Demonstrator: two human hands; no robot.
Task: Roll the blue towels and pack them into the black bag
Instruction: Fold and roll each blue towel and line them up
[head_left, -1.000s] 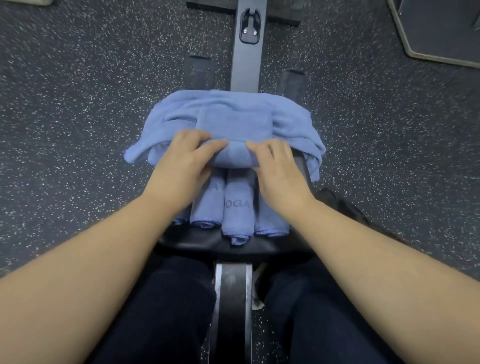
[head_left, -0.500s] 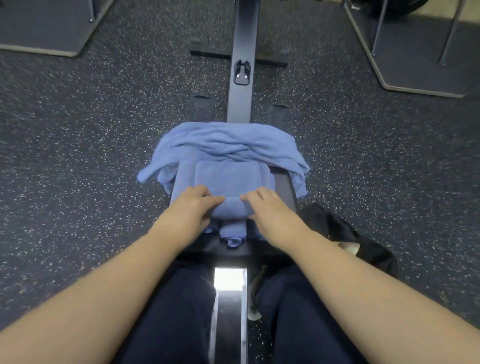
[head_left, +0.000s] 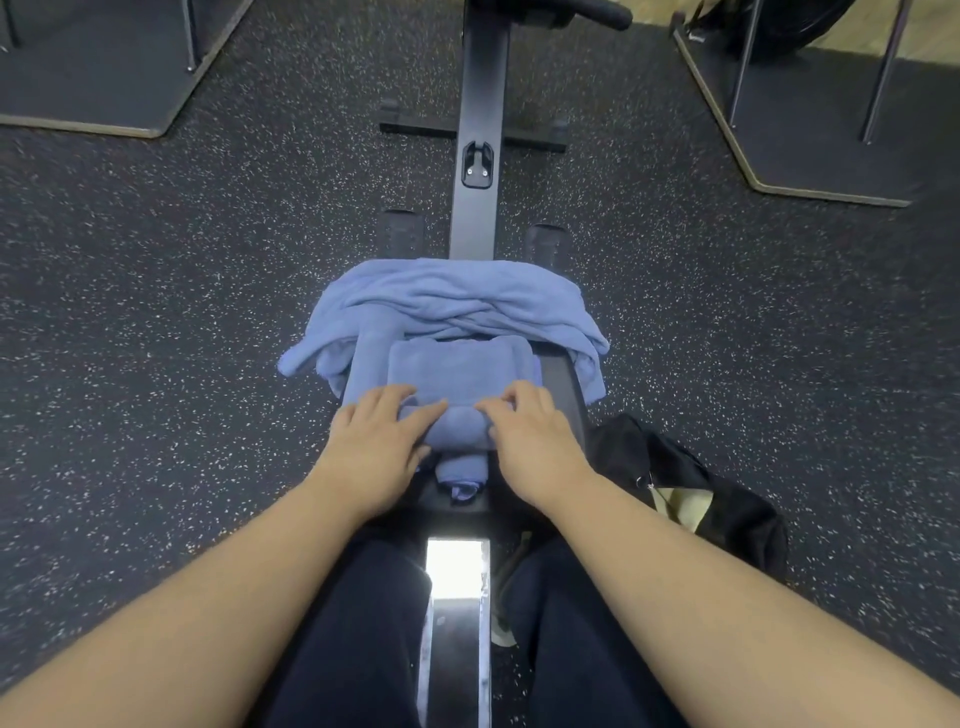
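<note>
More of the room is seen than a second ago: the view has been tipped up, so the towels look farther away and the black bag (head_left: 691, 483) is now shown on the floor (head_left: 156, 312), just to the right of the surface (head_left: 563, 379). Three rolled towels were seen side by side a second ago; now only one rolled towel (head_left: 460, 475) is plainly seen, poking out between the hands, and the others may be hidden under them. The folded blue towel (head_left: 460, 369) is being rolled at its near edge, as before. Its roll is pressed by the left hand (head_left: 376, 447) with fingers laid nearly flat, so this grip is wide and nothing is wrapped by it. The roll is pinched by the right hand (head_left: 535, 441) with fingertips curled over it. Behind it, a loose heap of blue towels (head_left: 457, 299) is draped over the far end of the surface; they cannot be counted. Two hands, one bag and two floor platforms, one (head_left: 88, 67) at each far corner, are seen.
</note>
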